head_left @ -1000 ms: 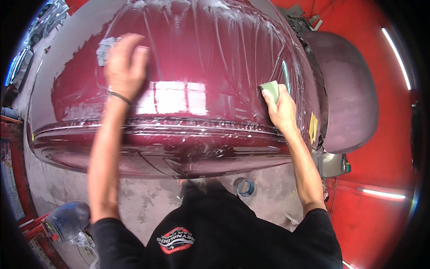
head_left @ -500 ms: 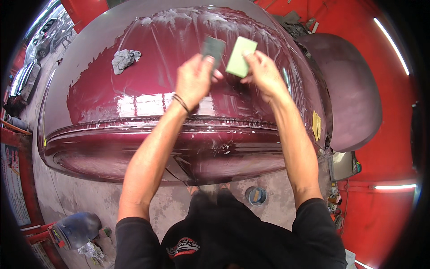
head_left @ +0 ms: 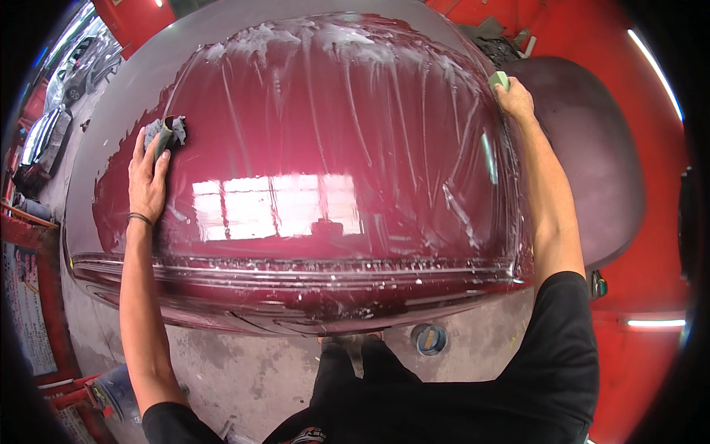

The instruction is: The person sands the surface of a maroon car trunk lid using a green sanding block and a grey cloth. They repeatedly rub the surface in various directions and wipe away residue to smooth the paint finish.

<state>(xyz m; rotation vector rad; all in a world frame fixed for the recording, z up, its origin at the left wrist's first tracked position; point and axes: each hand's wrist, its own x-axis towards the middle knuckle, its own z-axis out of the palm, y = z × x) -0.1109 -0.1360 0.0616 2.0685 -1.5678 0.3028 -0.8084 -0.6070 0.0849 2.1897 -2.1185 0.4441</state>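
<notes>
My left hand (head_left: 149, 181) is at the left side of a wet dark-red car panel (head_left: 296, 140). Between its fingers and thumb is a dark grey folded piece of sandpaper (head_left: 165, 136). A crumpled grey cloth (head_left: 180, 131) lies right at those fingertips; whether the fingers also grip it, I cannot tell. At the panel's right edge my right hand (head_left: 518, 100) is closed around a light green sanding block (head_left: 499, 79), part of which the fingers hide. Whitish suds (head_left: 355, 41) and streaks cover the panel's far part.
Dull grey areas (head_left: 118, 118) border the red on the left. Beyond the right edge stands a rounded, dull purplish panel (head_left: 592, 155). A blue bucket (head_left: 430, 340) is on the concrete floor near my feet. Red walls (head_left: 658, 222) rise at the right.
My hands have moved apart, the left to the cloth with the sandpaper, the right to the panel's right edge with the green block. The view has shifted over the panel.
</notes>
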